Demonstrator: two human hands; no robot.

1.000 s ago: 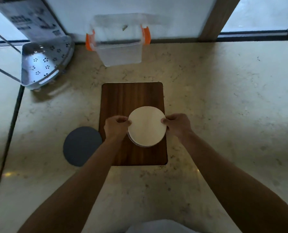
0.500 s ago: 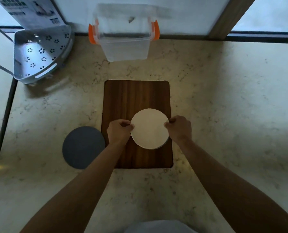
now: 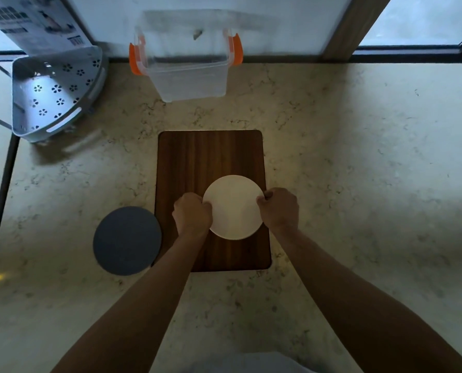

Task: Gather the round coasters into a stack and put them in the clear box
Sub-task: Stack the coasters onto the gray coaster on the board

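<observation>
Worktop (image 3: 359,162) was pale marbled stone, running back to a wall and window frame. Wooden board (image 3: 211,162) lay flat mid-worktop, dark brown, rounded corners, long axis pointing away from the person. Clear box (image 3: 189,76) sat beyond the board against the wall, lid off, orange latches on both ends, nothing visible inside. Perforated grey corner rack (image 3: 54,92) stood to the box's left, well apart from it.

Grey round coaster (image 3: 127,240) lay flat on the worktop just left of the board's near corner, edge about touching the board, no hand on it.

Cream coaster stack (image 3: 233,207) sat over the near-right part of the board. Top face was plain, matte, off-white, round. Only a thin sliver of lower edge showed at the near rim, so the count couldn't be read. Couldn't tell whether it was resting on the board or lifted just clear.

Both forearms came in from the near edge, bare, converging on the stack. Left hand (image 3: 192,214) was curled tight against the stack's left rim, knuckles up, thumb on the edge. Right hand (image 3: 278,208) mirrored it on the right rim, fingers folded under, thumb at the top edge. The 2 hands pinched the stack between them.
</observation>
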